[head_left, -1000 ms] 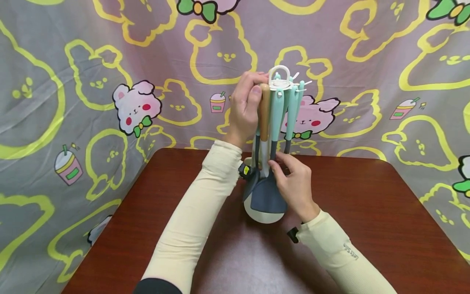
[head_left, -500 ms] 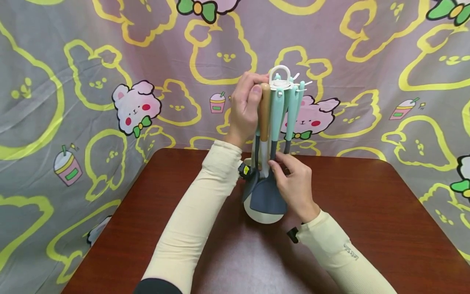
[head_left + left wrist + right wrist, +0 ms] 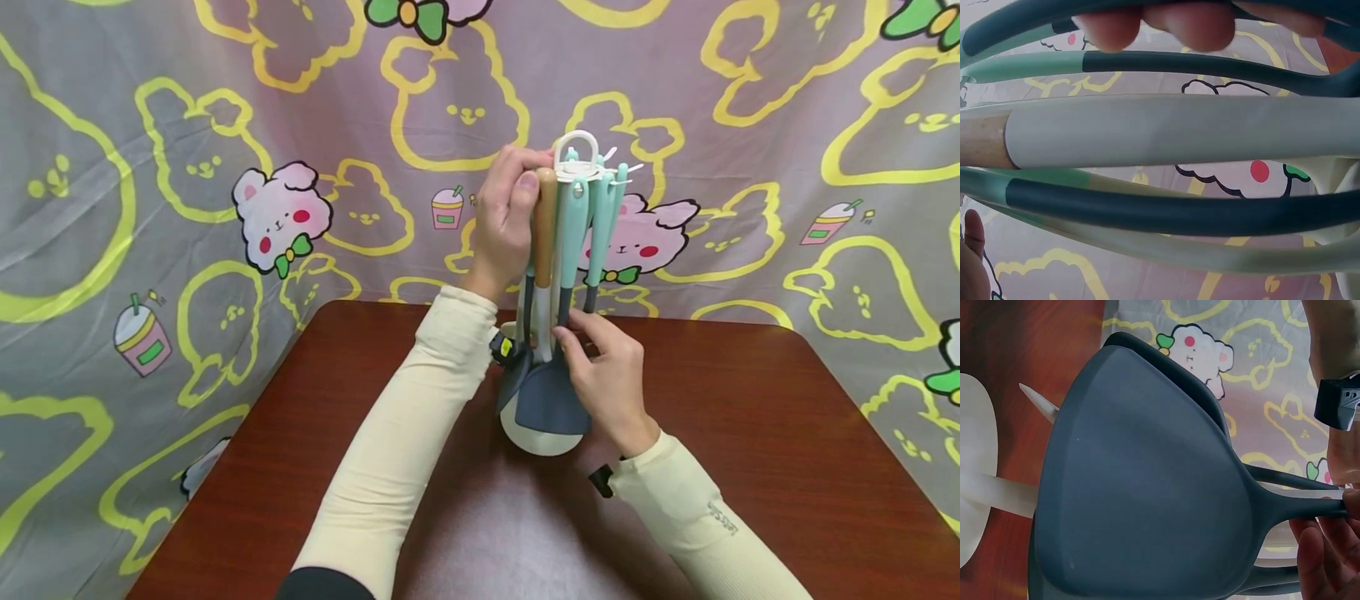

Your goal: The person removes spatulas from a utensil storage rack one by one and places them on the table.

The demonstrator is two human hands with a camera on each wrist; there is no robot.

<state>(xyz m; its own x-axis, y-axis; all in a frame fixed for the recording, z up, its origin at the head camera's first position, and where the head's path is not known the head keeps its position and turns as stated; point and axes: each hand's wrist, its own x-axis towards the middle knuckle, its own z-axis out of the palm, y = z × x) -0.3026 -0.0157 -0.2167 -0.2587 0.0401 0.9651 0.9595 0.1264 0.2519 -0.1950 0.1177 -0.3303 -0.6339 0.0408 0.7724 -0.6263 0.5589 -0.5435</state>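
The utensil stand [image 3: 576, 173] is upright near the middle of the reddish-brown worktop [image 3: 750, 417], right in front of me, its pale round base [image 3: 542, 443] showing below the tools that hang about it. At its top are a white loop [image 3: 577, 134] and thin white hooks [image 3: 633, 168]. My left hand [image 3: 502, 215] is up there on the left side: the fingers bend round the stand's upper edge, and the thumb lies against a wooden handle [image 3: 546, 229]; how far the fingertips reach behind, I cannot tell. My right hand [image 3: 611, 375] is lower down, thumb and fingers pinching the dark shaft of a broad grey-blue spatula [image 3: 553, 402], above its blade. The spatula's mint handle [image 3: 574, 237] is up at a hook, and the blade hangs down in front of the base. Just left of the blade is a curved dark utensil [image 3: 512, 390]. Other mint handles [image 3: 597, 237] hang to the right. Cream sleeves [image 3: 397, 433] cover my forearms, and a small black device [image 3: 602, 481] shows at each wrist. Behind the worktop hangs a grey cloth [image 3: 330, 125] with yellow outlines and pink-cheeked rabbits.
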